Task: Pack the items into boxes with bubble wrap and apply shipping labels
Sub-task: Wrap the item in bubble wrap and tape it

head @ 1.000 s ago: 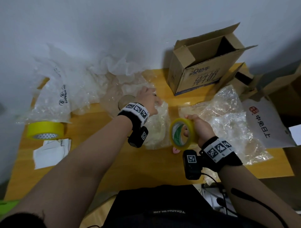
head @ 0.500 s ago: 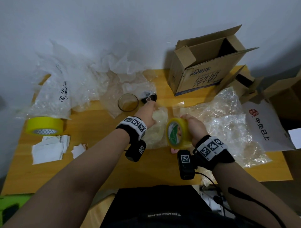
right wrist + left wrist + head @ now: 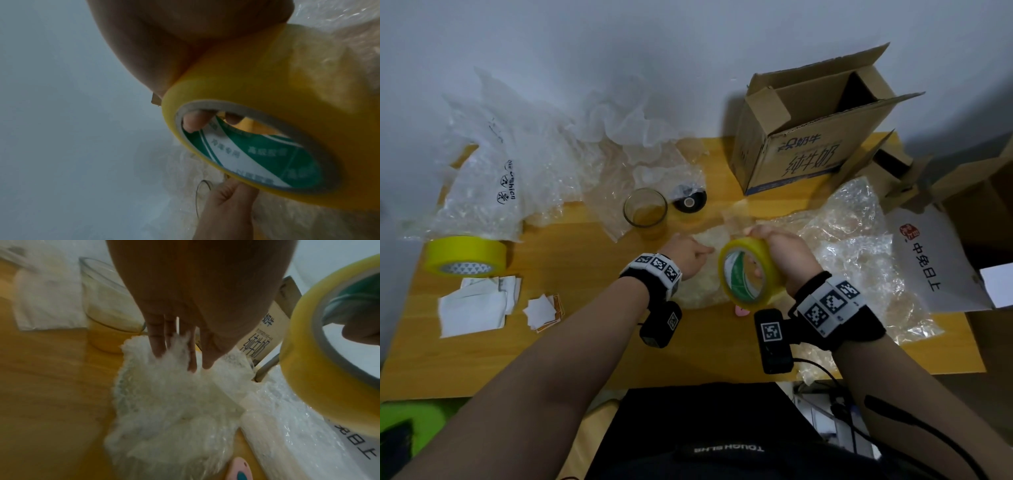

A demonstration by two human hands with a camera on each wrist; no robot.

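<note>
A bundle wrapped in bubble wrap lies on the wooden table in front of me. My left hand presses down on it with straight fingers. My right hand grips a roll of clear yellowish packing tape, fingers through its core, held just right of the bundle. A loose strip of tape rises from the roll. An open cardboard box stands at the back right. An empty glass stands behind the bundle.
More bubble wrap spreads to the right, plastic bags pile up at the back left. A second yellow tape roll and paper labels lie at left. A small black spool sits by the glass. A white mailer lies far right.
My left hand drew back from the glass and black spool onto the wrapped bundle. My right hand brought the tape roll closer to it, towards the left.
</note>
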